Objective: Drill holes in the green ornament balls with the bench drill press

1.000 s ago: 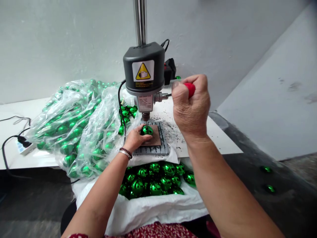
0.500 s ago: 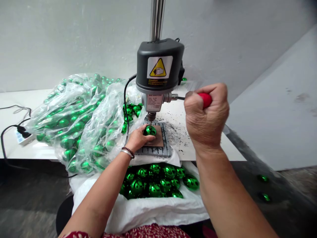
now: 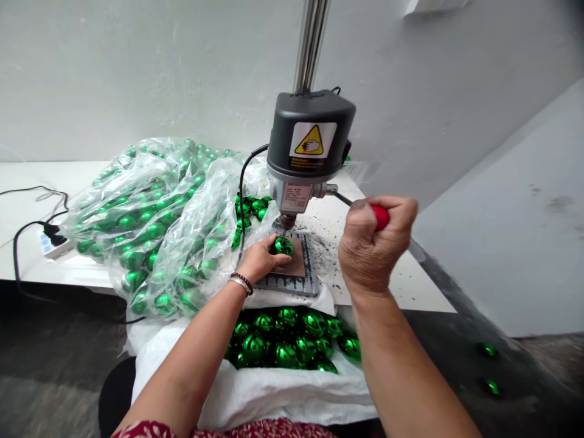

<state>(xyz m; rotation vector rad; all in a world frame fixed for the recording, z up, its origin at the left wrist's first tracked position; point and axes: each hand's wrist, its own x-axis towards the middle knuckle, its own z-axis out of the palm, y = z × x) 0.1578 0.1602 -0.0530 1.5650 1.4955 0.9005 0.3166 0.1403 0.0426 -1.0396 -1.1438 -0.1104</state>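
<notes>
A small drill press (image 3: 312, 137) with a grey-black head stands on the table. Its bit points down onto a shiny green ball (image 3: 283, 246), which looks like a Christmas bauble. My left hand (image 3: 261, 260) grips this ball from the left, thumb in front, on a brown board (image 3: 294, 263) over the grey slotted base (image 3: 309, 286). My right hand (image 3: 376, 243) is closed around the red-knobbed feed lever (image 3: 382, 217) at the right of the drill head. Whether the bit has entered the ball is too small to tell.
Clear plastic bags (image 3: 155, 207) of green balls cover the table's left side. More balls (image 3: 285, 353) lie on white cloth (image 3: 274, 389) at my lap. Dark shavings (image 3: 322, 246) litter the table (image 3: 410, 280). A power strip (image 3: 52, 243) and black cables lie left.
My right hand has swung the lever downward, and the bit has come down to the ball. My left hand still holds the ball on the board. The whole view has shifted slightly.
</notes>
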